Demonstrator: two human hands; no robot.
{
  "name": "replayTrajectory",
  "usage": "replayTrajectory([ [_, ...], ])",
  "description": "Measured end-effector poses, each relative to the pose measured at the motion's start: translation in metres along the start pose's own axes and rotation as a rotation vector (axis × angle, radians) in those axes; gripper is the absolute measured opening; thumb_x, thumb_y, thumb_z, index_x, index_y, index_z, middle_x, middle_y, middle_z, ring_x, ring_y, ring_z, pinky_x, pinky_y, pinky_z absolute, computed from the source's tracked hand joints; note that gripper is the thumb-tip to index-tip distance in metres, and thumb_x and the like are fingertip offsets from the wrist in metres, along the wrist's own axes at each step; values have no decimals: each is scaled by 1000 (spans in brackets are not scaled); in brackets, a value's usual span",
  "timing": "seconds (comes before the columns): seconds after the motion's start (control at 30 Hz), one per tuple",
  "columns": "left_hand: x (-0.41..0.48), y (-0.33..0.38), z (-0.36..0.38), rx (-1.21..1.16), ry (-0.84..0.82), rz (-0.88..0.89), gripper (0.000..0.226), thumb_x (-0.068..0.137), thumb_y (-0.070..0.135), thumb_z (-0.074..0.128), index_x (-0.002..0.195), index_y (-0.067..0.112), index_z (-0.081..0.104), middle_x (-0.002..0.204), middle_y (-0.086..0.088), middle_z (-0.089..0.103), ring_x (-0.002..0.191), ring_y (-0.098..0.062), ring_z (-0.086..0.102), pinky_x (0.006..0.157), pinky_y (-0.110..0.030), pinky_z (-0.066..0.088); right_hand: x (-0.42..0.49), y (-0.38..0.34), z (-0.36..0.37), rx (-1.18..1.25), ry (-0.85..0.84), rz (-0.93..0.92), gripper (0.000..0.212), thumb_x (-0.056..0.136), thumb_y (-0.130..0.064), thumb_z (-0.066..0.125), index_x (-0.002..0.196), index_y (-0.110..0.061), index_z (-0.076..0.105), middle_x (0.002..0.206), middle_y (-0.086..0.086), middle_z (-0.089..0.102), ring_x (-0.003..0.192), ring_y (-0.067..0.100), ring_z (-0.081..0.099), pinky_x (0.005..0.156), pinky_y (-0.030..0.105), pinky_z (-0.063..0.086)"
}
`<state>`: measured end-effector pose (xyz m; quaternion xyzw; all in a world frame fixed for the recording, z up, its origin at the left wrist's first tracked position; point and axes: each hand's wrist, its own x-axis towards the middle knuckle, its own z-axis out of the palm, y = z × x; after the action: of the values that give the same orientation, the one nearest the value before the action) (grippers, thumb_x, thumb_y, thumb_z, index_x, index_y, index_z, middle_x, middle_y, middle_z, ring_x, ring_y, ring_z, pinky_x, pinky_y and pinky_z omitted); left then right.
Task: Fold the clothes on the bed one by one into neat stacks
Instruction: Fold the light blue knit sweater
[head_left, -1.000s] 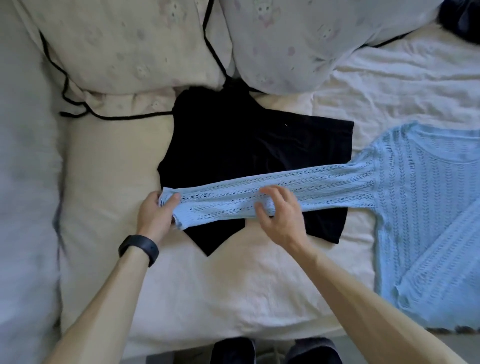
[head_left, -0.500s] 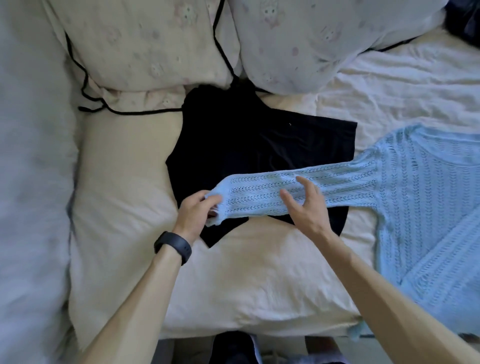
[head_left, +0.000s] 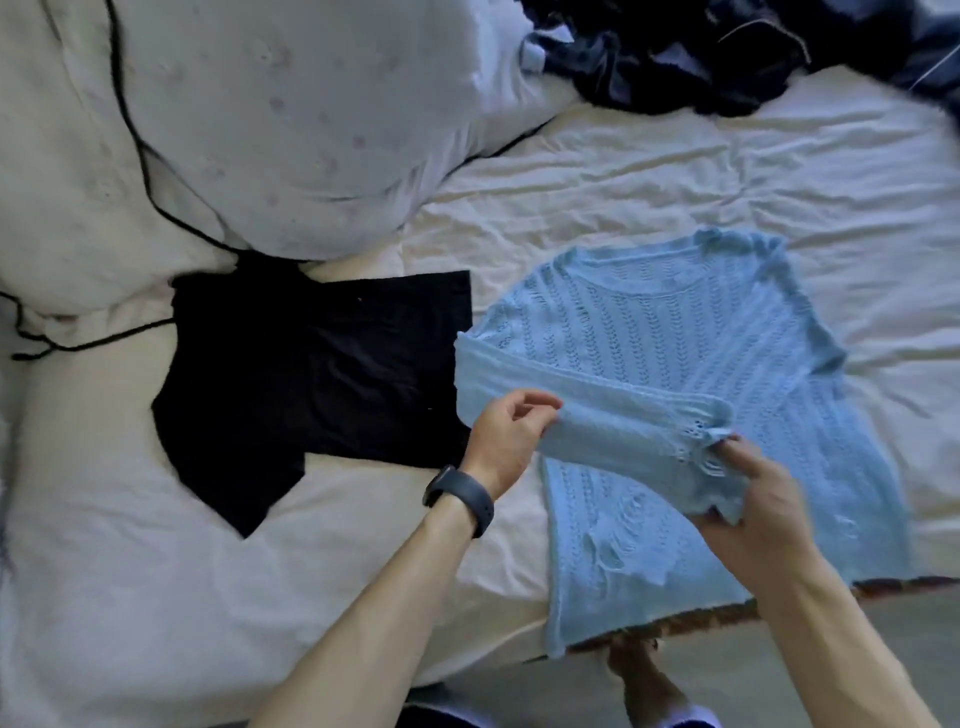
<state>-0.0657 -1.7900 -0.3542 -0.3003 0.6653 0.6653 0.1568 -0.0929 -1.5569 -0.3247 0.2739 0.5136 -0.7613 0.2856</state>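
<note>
A light blue knit sweater (head_left: 675, 332) lies face up near the front edge of the bed (head_left: 675, 171). Its left sleeve (head_left: 613, 431) is folded across the body. My left hand (head_left: 506, 436) pinches that sleeve near the fold. At the cuff end, my right hand (head_left: 753, 499) grips the sleeve over the lower part of the sweater. A folded black garment (head_left: 311, 374) lies flat to the left of the sweater.
Two large pale pillows (head_left: 260, 114) fill the upper left. A heap of dark clothes (head_left: 727, 52) lies at the top right. The sweater's hem hangs over the bed's front edge (head_left: 727, 613). Floor and my feet (head_left: 644, 680) show below.
The sleeve was stretched out left over the black garment; both hands have carried it right and folded it across the sweater's body. The black garment now lies uncovered.
</note>
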Motion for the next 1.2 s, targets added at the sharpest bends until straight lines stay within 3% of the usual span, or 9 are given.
replayTrajectory([
  [0.1, 16, -39, 74, 479, 291, 137, 29, 91, 18, 63, 120, 19, 62, 116, 2, 57, 114, -17, 55, 100, -24, 39, 13, -37, -108, 167, 161, 28, 88, 31, -36, 99, 110, -22, 63, 108, 5, 67, 94, 25, 70, 77, 38, 62],
  [0.17, 26, -57, 111, 658, 351, 179, 46, 87, 22, 63, 133, 17, 55, 133, -5, 50, 125, -24, 48, 106, -29, 35, 29, -53, -164, 191, 235, 27, 45, 54, -41, 95, 88, -24, 71, 90, -6, 69, 76, 12, 70, 70, 36, 63],
  [0.23, 40, -68, 138, 887, 297, 118, 62, 88, 29, 60, 147, 26, 41, 154, -7, 32, 142, -27, 34, 116, -41, 29, 56, -56, -211, 17, 430, 59, 18, 92, -47, 68, 97, -30, 68, 99, -6, 64, 86, 13, 63, 69, 37, 61],
  [0.37, 69, -86, 156, 1311, 98, -140, 70, 97, 44, 46, 158, 40, 11, 168, 0, -5, 155, -26, 1, 124, -53, 7, 109, -30, -281, -675, 563, 46, 85, 71, -70, 79, 131, -17, 51, 126, 7, 61, 114, 29, 60, 99, 49, 50],
  [0.6, 78, -87, 134, 1344, 195, -328, 64, 96, 43, 46, 156, 36, 22, 165, 0, 17, 144, -31, 32, 115, -46, 30, 110, -34, -313, -636, 547, 2, 19, 96, -31, 63, 104, -14, 60, 87, 4, 60, 75, 21, 55, 62, 30, 44],
  [0.73, 82, -83, 127, 1282, 245, -380, 67, 94, 37, 53, 154, 23, 27, 159, -4, 29, 136, -37, 40, 108, -45, 37, 107, -33, -335, -843, 625, 105, 29, 94, -42, 57, 93, -13, 63, 94, 11, 68, 90, 33, 64, 80, 39, 51],
  [0.87, 90, -72, 134, 1250, 456, -200, 53, 87, 21, 60, 136, 12, 43, 134, -16, 44, 120, -36, 47, 91, -47, 42, 94, -43, -315, -1053, 761, 20, 26, 95, -30, 57, 112, -10, 54, 121, 17, 55, 113, 38, 54, 97, 45, 42],
  [1.07, 127, -64, 111, 1237, 489, -52, 45, 88, 19, 62, 132, 17, 48, 122, -11, 46, 104, -34, 51, 77, -43, 42, 123, -38, -199, -1254, 403, -334, 28, 94, -28, 66, 115, -12, 59, 106, 4, 60, 102, 27, 56, 90, 43, 45],
  [1.2, 137, -77, 87, 1041, 507, 51, 28, 92, 24, 56, 120, 23, 62, 111, -7, 59, 100, -31, 58, 77, -41, 46, 180, -41, -73, -1304, -12, -317, 40, 97, -39, 64, 128, -15, 57, 120, -2, 63, 111, 17, 58, 93, 32, 44],
])
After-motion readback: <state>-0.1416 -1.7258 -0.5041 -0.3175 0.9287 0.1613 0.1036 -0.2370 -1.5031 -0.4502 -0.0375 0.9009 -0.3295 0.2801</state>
